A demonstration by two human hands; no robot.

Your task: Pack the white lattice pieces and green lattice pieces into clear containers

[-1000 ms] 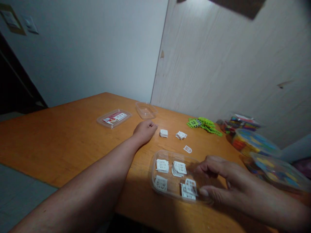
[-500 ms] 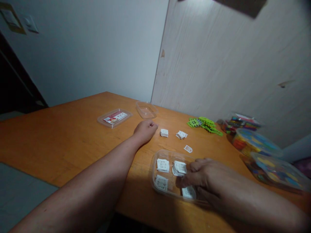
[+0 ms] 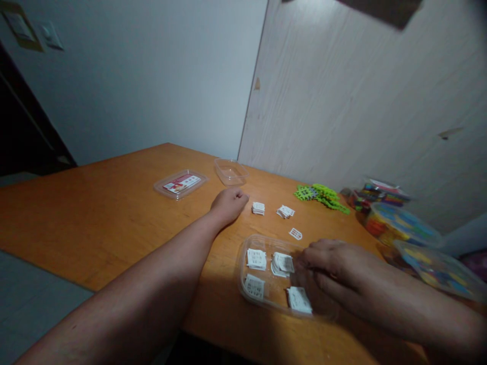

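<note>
My left hand [image 3: 229, 203] rests on the orange table [image 3: 114, 218] as a loose fist, with nothing visible in it, just left of a small stack of white lattice pieces [image 3: 257, 208]. My right hand [image 3: 335, 263] lies over the right part of a clear plastic tray [image 3: 243, 266], fingers curled down inside it; whether they hold anything is hidden. Several stacks of white pieces [image 3: 283, 263] lie in the tray, one stack [image 3: 299, 300] right by my fingers. Another white stack [image 3: 285, 211] and a single white piece [image 3: 295, 233] lie on the table beyond the tray.
Green lattice pieces [image 3: 321, 195] lie by the wall. Clear tubs of coloured pieces [image 3: 399, 225] stand at the right edge. A clear lid with a red-and-white card [image 3: 180, 183] and a small clear tub [image 3: 230, 172] sit at the back left.
My right hand dipped leftward into the tray with fingers pinched, then drew back to the right. A white stack at the tray's front now shows. My left hand has not moved.
</note>
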